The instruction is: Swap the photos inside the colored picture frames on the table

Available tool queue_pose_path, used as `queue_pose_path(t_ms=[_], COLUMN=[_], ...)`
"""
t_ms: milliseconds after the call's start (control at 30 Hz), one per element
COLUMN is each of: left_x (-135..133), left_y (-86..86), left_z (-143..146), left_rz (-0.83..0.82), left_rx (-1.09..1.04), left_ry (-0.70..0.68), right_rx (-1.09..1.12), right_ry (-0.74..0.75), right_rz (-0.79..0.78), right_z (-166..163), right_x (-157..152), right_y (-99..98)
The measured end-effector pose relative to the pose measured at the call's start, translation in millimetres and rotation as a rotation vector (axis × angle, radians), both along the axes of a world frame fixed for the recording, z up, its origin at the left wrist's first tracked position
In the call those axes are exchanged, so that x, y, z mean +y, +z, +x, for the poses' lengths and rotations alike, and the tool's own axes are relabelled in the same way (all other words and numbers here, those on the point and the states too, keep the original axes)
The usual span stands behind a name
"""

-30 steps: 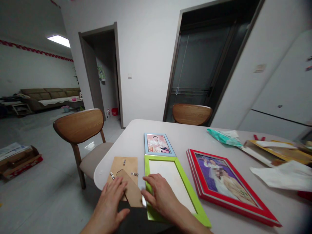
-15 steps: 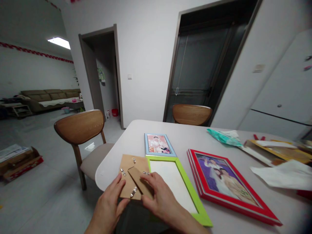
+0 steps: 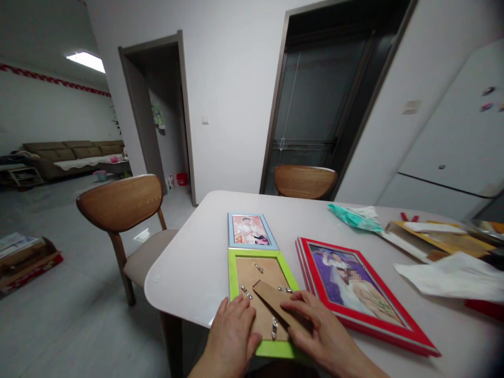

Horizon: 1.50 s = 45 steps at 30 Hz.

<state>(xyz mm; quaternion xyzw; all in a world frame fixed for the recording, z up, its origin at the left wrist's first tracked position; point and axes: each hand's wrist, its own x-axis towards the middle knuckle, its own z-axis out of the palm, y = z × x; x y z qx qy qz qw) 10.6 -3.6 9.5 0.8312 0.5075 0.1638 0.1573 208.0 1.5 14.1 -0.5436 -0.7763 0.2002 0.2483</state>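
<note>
A brown picture frame backing board [image 3: 264,302] with several metal clips lies within the border of a green picture frame [image 3: 289,265]. My left hand [image 3: 232,328] is at the board's lower left corner, fingers curled over the edge and thumb near the bottom. My right hand [image 3: 323,328] has its fingers and thumb closed around the board's fold-out stand [image 3: 275,300], which is slightly raised. Touching the green frame's far end is a light blue picture frame [image 3: 232,236] with a photo. To the right lies a red picture frame [image 3: 372,328] holding a photo, apparently stacked on another.
Crumpled teal packaging [image 3: 352,218], a yellow padded envelope [image 3: 466,244] and white wrapping [image 3: 452,275] lie on the table's right side. Wooden chairs stand at the left [image 3: 122,202] and at the far side [image 3: 305,181]. An open box [image 3: 29,262] is on the floor.
Both hands have moved right with the backing board, from the table's left edge to over the green frame. The board now covers the white sheet in that frame.
</note>
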Motion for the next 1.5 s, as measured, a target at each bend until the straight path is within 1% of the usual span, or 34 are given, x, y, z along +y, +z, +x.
queue_pose_path(t_ms=[133,233,300,367,467,633,733,933,1067,1133,1233,1300,1400,1500], left_x=[-1,-3,-5,-6,-5,-2,-2,-3,-4,-4,-4,-3,-1,1], left_y=[3.9,5.2,3.7,0.5,-4.9,-9.4,-9.4,-5.8,-3.4,-2.3,-1.2,-1.3,-3.2,-6.1], left_z=[-2,-3,-5,-8,-15,-27,-30,-31,-30,-30,-29,-29,-29,-31], left_rz=[-0.055,-0.054,-0.049,-0.045,-0.034,-0.012,-0.008,-0.042,-0.060,-0.059,-0.062,-0.065,-0.057,-0.052], left_rx=[0.024,0.022,0.015,0.015,0.018,0.006,-0.006,0.004,0.006,0.008,0.012,0.013,0.015,0.017], left_ry=[-0.030,-0.043,-0.060,-0.073,-0.060,-0.071,-0.063,-0.072,-0.051,-0.044,-0.044,-0.034,-0.028,-0.047], right_rx=[-0.032,-0.083,-0.119,-0.151,-0.186,-0.196,-0.192,-0.209,-0.199,-0.174,-0.185,-0.248,-0.319,-0.321], right_ry=[-0.002,-0.018,-0.012,0.001,0.041,0.232,0.295,0.343,0.352,0.297,0.057,-0.070,-0.109,-0.124], right_rz=[0.083,0.147,0.173,0.184,0.187,0.178,0.176,0.149,0.152,0.180,0.225,0.201,0.138,0.138], right_z=[-7,-9,-9,-10,-15,-32,-36,-32,-29,-26,-19,-14,-11,-13], right_x=[4,7,7,7,4,0,-2,-6,-8,-4,12,25,41,50], right_y=[-12.5,-22.7,-25.8,-24.0,-14.4,0.5,1.8,2.7,1.3,-2.5,-9.5,-13.2,-16.1,-16.9])
